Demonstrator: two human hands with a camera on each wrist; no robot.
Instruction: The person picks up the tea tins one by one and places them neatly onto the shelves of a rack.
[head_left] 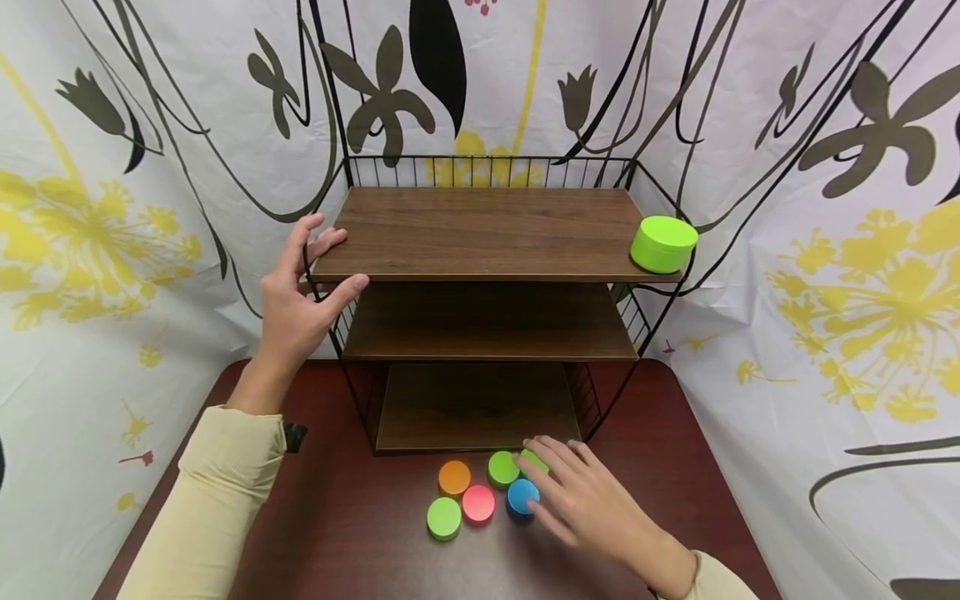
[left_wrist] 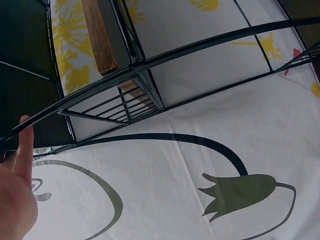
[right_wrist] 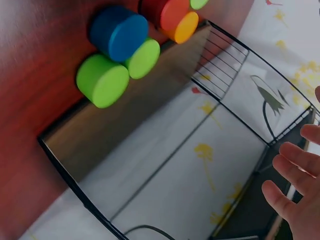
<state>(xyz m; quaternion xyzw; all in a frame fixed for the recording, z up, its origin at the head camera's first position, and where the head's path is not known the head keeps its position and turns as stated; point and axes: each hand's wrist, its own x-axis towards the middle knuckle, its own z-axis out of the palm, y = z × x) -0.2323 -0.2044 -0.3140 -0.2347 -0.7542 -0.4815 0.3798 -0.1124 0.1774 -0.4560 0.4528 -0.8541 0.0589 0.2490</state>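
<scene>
Flowered cloth (head_left: 495, 75) surrounds a three-tier shelf unit (head_left: 480, 229)

We see the cloth hanging behind and on both sides, its yellow, grey and black plants printed on white; the unit, wood-grain boards in a black wire frame (head_left: 656, 329), stands on a dark red tabletop (head_left: 315, 517); one lime-green cylinder (head_left: 663, 244) sits upright at the right front corner of the top board.

Before the bottom board, on the tabletop, we find an orange cylinder (head_left: 454, 477), a middle green cylinder (head_left: 503, 469) and a right-hand green cylinder (right_wrist: 102, 82) in the row nearer the unit; nearer us stand a front green cylinder (head_left: 444, 518), a pink-red cylinder (head_left: 478, 504) and a blue cylinder (head_left: 522, 495).

Our left hand (head_left: 296, 304) is at the left front corner of the top board, thumb and fingers spread and loose; a finger appears to touch the frame in the left wrist view; our right hand (head_left: 585, 500), fingers extended and gripping nothing, hovers over the blue and right-hand green cylinders, partly covering them in the head view.
</scene>
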